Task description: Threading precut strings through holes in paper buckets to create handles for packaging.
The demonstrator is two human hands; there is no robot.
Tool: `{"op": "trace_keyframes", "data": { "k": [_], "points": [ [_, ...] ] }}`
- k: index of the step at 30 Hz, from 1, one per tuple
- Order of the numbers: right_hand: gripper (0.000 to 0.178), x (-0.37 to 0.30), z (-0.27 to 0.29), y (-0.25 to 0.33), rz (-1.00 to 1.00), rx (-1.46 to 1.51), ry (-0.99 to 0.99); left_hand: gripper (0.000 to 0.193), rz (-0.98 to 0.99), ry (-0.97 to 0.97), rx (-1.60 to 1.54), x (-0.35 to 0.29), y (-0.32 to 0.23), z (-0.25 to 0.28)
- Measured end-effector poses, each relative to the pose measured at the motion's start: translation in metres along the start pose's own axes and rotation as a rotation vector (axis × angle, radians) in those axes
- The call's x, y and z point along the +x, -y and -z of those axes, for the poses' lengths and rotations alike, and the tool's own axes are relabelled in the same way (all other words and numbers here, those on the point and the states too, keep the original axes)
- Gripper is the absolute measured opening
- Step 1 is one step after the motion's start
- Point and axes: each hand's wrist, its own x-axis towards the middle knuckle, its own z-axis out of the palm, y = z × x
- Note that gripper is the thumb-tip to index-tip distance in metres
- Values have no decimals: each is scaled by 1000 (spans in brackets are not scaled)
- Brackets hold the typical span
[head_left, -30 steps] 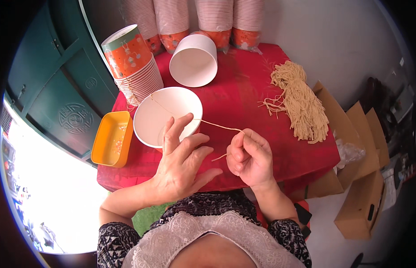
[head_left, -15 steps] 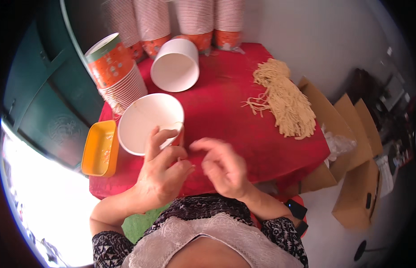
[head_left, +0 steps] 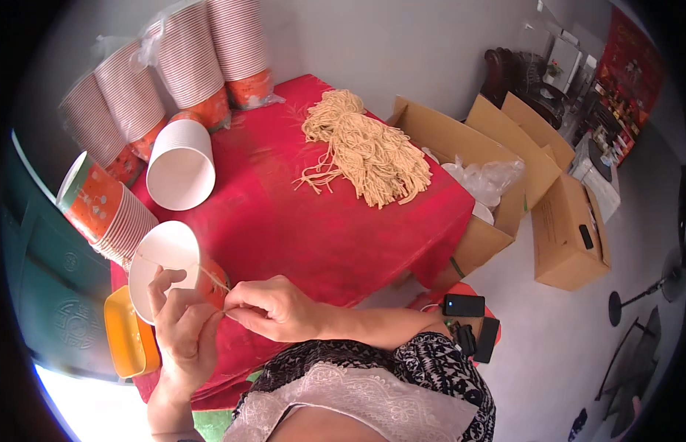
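Note:
My left hand (head_left: pixel 182 328) is in front of a paper bucket (head_left: pixel 168 247) that lies tilted with its white inside toward me. Its thumb and forefinger pinch close together, the other fingers curled up before the bucket's mouth. My right hand (head_left: pixel 278 309) meets it fingertip to fingertip, also in a pinch. A thin cream cord (head_left: pixel 220 283) runs along the bucket's orange side down to the pinched fingertips. The part between the fingers is too small to make out fully. A bundle of similar cords (head_left: pixel 369 155) lies on the red-covered table (head_left: pixel 284 221).
A yellow tub (head_left: pixel 129 331) stands left of the bucket. Behind are another paper bucket (head_left: pixel 181 163) on its side, a leaning stack (head_left: pixel 107 206) and several tall wrapped stacks (head_left: pixel 188 59). Open cardboard boxes (head_left: pixel 498 250) stand beyond the table's right edge.
My view has turned to the right, so the table appears shifted left. My hands, apart before, have come together at the fingertips, and the cord now shows along the bucket's side.

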Motion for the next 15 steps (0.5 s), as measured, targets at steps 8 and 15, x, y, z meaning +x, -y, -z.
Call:
{"op": "trace_keyframes", "data": {
  "k": [8,15],
  "points": [
    [8,-4,-1,-3,-21,23,-29,13,-25,66,-90,4,4,0],
    [8,-11,-19,-9,36,52,-140,7,-89,91,8,0,4,0]
  ]
}}
